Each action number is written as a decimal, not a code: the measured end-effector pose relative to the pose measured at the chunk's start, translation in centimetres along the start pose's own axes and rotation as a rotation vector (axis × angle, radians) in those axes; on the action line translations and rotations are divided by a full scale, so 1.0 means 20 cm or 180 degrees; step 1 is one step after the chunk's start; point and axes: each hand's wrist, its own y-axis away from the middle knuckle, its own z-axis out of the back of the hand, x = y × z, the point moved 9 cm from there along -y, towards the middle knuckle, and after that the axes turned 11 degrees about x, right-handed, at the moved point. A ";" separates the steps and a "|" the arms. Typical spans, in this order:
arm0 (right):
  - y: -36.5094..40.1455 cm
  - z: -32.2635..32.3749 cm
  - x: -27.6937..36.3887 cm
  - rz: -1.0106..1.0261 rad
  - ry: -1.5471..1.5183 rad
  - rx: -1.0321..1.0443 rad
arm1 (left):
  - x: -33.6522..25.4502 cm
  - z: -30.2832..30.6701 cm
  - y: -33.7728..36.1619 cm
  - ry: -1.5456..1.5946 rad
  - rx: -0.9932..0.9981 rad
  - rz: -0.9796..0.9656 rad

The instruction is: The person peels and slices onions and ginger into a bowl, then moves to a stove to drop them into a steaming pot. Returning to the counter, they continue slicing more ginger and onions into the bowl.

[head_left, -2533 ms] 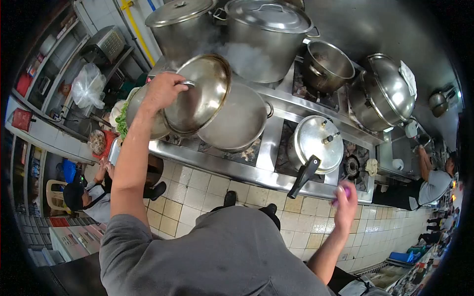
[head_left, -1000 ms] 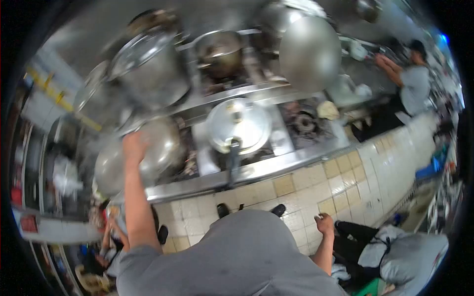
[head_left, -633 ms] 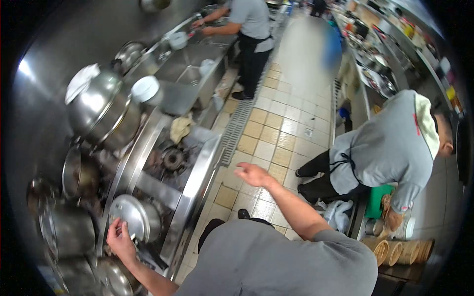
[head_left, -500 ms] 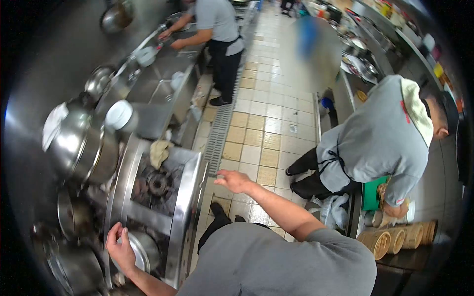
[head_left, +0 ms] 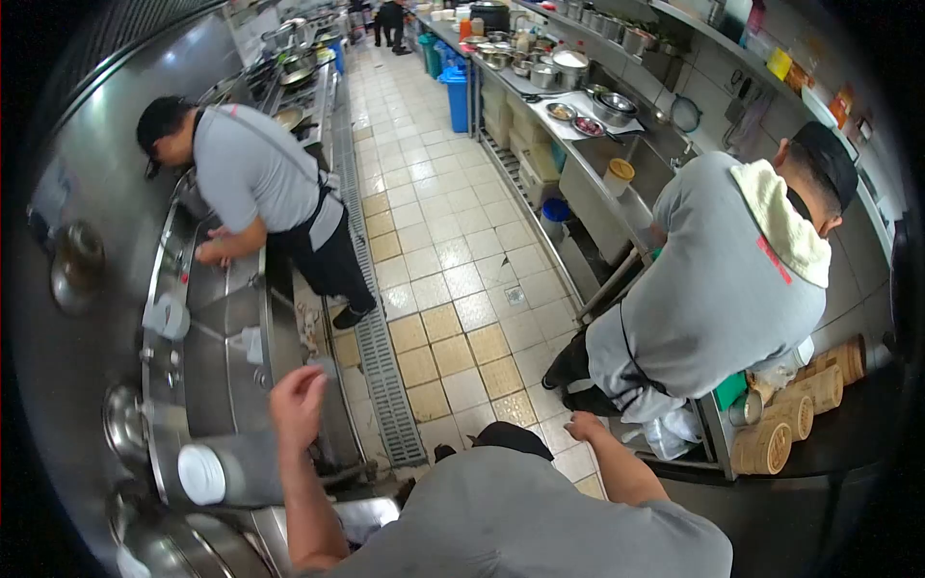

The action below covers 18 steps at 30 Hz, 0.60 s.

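Observation:
My left hand (head_left: 298,407) is raised beside the sink counter, fingers loosely bent and thumb apart, with nothing in it. Below it to the left is a round white tub or stack of lids (head_left: 202,474) on the steel counter. My right hand (head_left: 584,426) hangs low over the tiled floor, near the dark trousers of the co-worker on the right. Its fingers look loosely curled, only partly showing, and no object is visible in them. A large steel pot (head_left: 183,547) stands at the lower left.
A co-worker (head_left: 255,178) bends over the left sink (head_left: 217,361). Another co-worker (head_left: 713,279) stands at the right counter, near bamboo steamers (head_left: 761,446). Between the counters runs a tiled aisle (head_left: 453,255) with a drain grate (head_left: 378,371). A blue bin (head_left: 456,96) stands farther along.
My view has swung up and along the aisle. The stove has mostly left view. My left hand has risen beside the sink; my right hand has moved out to the right and lower.

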 end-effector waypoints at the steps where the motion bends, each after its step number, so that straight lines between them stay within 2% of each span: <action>1: -0.05 0.01 -0.06 0.0103 -0.0034 -0.0074 | -0.02 -0.18 -0.27 0.0252 0.0390 -0.0066; 2: -0.13 0.01 -0.08 0.0208 -0.0067 -0.0169 | 0.01 -0.36 -0.53 0.0499 0.0777 -0.0143; 4: -0.18 0.00 -0.11 -0.0074 -0.1050 -0.0014 | 0.28 -0.77 -1.02 0.0146 0.1503 -0.0262; 5: -0.34 -0.12 -0.17 -0.0120 -0.1762 0.0109 | 0.42 -0.96 -1.19 -0.0194 0.1946 -0.0154; 6: -0.30 -0.07 -0.10 -0.0493 -0.2197 0.0515 | 0.54 -1.12 -1.36 -0.1330 0.2349 -0.0618; 7: -0.53 -0.20 -0.10 0.0071 -0.1587 0.0558 | 0.78 -1.26 -1.50 -0.2183 0.2677 -0.0451; 8: -0.53 -0.08 -0.04 -0.0230 -0.1517 0.0797 | 1.00 -1.33 -1.62 -0.2437 0.2596 -0.0079; 9: -0.52 0.02 0.07 -0.0526 -0.1460 0.1075 | 1.22 -1.34 -1.68 -0.1331 0.2121 0.0633; 10: -0.60 0.18 0.20 -0.0238 -0.1065 0.0927 | 1.18 -1.34 -1.70 -0.1101 0.2055 0.0309; 11: -0.68 0.38 0.29 0.0043 -0.0641 0.0741 | 1.49 -1.35 -1.66 -0.0199 0.1941 0.1737; 12: -0.91 0.48 0.34 0.0458 -0.0324 0.0524 | 1.52 -1.32 -1.62 -0.0826 0.2244 0.2103; 13: -0.99 0.74 0.41 0.0540 -0.0291 -0.0083 | 1.88 -1.34 -1.60 -0.1273 0.2690 0.1836; 14: -1.13 0.96 0.44 0.0353 -0.0651 0.0119 | 2.07 -1.35 -1.52 -0.2487 0.3602 0.1576; 15: -1.17 1.28 0.52 0.0389 -0.0754 -0.0345 | 1.91 -1.31 -1.46 -0.2340 0.3642 0.0510; 16: -1.27 1.57 0.56 0.0434 -0.1168 -0.0778 | 1.85 -1.27 -1.45 -0.2150 0.3542 0.0564; 18: -1.22 2.26 0.69 0.0544 -0.1907 -0.1487 | 1.91 -1.26 -1.51 -0.1901 0.3431 0.1217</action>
